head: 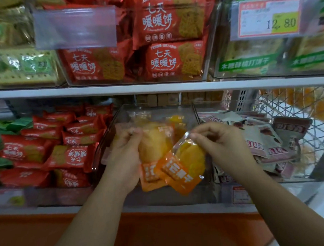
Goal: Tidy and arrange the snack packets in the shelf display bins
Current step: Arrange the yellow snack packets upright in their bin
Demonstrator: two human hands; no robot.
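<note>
Both hands work over the clear middle bin [157, 109] on the lower shelf. My left hand [125, 154] grips an orange-and-clear snack packet [154, 147] by its left side, holding it upright over the bin. My right hand [219, 144] pinches the clear top corner of a second orange packet [183, 168], which hangs tilted in front of the first and overlaps it. More orange packets [176, 120] lie deeper in the bin, partly hidden.
The bin to the left holds several red packets [70, 156]; the bin to the right holds brown-and-white packets [269, 142]. A white wire basket [305, 116] stands at far right. The upper shelf carries bins of red [169, 63] and green packets and a price tag [268, 19].
</note>
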